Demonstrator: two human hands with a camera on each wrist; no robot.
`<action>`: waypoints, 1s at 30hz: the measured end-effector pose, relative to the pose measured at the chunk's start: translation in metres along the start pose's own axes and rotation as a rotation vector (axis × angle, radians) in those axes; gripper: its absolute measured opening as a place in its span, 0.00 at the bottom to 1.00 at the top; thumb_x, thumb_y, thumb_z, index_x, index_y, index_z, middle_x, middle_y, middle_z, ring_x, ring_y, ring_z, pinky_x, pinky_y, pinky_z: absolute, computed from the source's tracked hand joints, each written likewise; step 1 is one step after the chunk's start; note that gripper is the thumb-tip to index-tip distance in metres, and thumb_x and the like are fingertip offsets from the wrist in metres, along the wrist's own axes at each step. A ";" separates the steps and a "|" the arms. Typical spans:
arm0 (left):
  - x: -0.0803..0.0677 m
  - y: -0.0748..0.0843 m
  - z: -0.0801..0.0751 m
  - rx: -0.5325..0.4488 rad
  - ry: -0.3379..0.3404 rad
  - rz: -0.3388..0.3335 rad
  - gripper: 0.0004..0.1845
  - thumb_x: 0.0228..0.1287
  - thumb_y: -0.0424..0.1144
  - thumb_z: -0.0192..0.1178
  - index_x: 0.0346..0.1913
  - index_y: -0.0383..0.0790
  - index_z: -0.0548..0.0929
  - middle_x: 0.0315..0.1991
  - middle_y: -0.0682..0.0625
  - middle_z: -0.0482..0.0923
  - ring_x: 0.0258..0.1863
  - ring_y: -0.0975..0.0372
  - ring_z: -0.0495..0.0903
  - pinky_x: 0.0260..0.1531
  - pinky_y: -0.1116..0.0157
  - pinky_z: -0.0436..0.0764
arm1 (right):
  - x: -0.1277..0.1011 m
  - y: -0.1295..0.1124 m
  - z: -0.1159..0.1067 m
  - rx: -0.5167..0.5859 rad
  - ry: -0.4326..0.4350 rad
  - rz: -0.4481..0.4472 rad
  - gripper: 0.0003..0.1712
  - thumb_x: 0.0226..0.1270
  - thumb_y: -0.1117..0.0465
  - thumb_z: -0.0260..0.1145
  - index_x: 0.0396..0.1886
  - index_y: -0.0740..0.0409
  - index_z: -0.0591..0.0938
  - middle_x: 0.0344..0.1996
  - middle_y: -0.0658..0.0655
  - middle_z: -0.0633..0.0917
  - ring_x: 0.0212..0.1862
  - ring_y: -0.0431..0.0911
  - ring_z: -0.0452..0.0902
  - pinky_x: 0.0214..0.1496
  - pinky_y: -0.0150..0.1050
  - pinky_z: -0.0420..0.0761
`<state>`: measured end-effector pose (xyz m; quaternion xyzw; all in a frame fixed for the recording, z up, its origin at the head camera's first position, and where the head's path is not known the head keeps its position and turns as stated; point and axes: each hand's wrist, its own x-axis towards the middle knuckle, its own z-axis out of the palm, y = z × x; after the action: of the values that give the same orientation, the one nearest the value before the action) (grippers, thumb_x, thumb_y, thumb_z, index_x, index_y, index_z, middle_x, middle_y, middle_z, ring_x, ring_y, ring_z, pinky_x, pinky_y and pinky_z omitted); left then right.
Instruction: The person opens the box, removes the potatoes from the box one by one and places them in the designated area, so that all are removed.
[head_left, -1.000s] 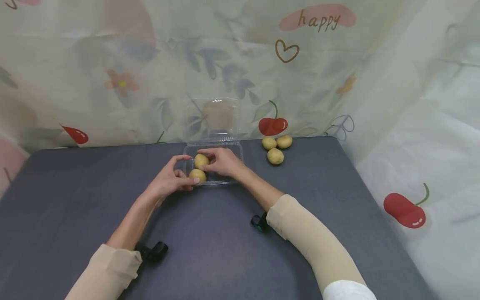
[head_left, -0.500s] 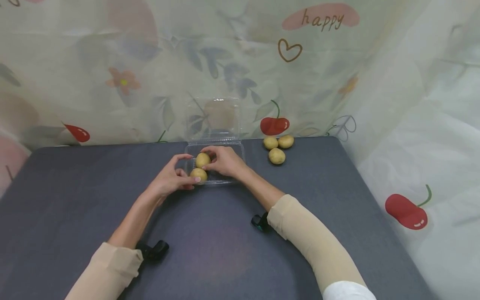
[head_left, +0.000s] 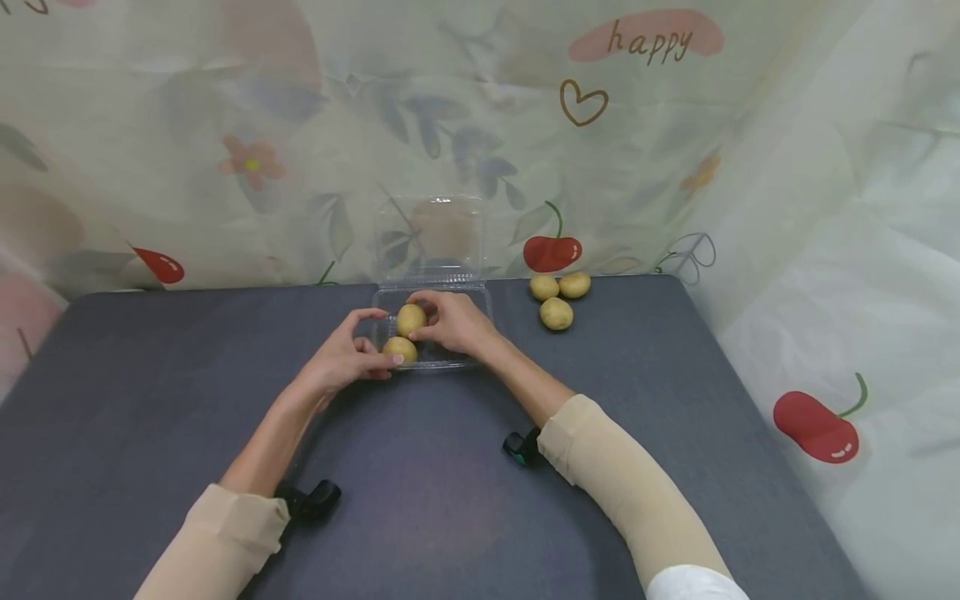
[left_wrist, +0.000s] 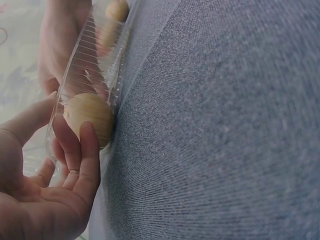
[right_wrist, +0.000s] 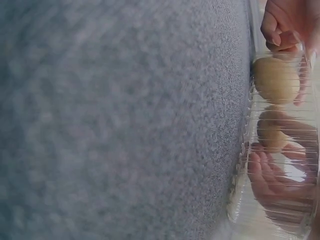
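A clear plastic clamshell container [head_left: 448, 365] stands near the table's back edge, its lid [head_left: 429, 242] raised against the curtain. Two potatoes are at its left side. My right hand [head_left: 459, 321] reaches inside and pinches the rear potato [head_left: 411, 321] between thumb and fingers. At the container's left side, my left hand [head_left: 341, 362] grips the wall, with the thumb by the front potato [head_left: 401, 349]. In the left wrist view, fingertips [left_wrist: 89, 131] lie against the outside of the clear wall, in front of a potato [left_wrist: 92, 110]. The right wrist view shows my right hand [right_wrist: 280, 192] through the ridged plastic.
Three more potatoes, one in front [head_left: 557, 314] and two behind [head_left: 544, 287], [head_left: 575, 284], rest on the table to the right of the container. A dark grey cloth [head_left: 435, 492] covers the table. A patterned curtain [head_left: 300, 125] hangs directly behind it.
The whole head view shifts slightly. Both hands keep nearly the same places at the container, and the right hand still holds the rear potato.
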<state>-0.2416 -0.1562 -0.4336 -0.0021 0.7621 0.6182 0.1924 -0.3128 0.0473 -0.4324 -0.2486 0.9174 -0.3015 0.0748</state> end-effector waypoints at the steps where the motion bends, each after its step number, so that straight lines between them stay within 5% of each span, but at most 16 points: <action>1: 0.000 0.000 0.000 0.001 0.001 0.001 0.45 0.62 0.34 0.70 0.75 0.45 0.54 0.25 0.46 0.76 0.35 0.48 0.84 0.45 0.54 0.85 | -0.001 0.000 0.000 0.004 0.003 0.006 0.30 0.60 0.53 0.77 0.61 0.49 0.80 0.47 0.53 0.87 0.44 0.42 0.84 0.43 0.35 0.80; 30: -0.001 0.000 0.002 0.024 0.017 -0.002 0.44 0.61 0.34 0.71 0.75 0.44 0.55 0.24 0.47 0.76 0.34 0.49 0.85 0.43 0.56 0.85 | -0.018 0.007 -0.029 0.295 0.081 0.074 0.30 0.61 0.53 0.76 0.62 0.47 0.78 0.55 0.57 0.83 0.54 0.47 0.83 0.49 0.39 0.83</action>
<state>-0.2402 -0.1548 -0.4332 -0.0060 0.7710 0.6089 0.1867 -0.3083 0.0758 -0.4136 -0.1886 0.8740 -0.4398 0.0843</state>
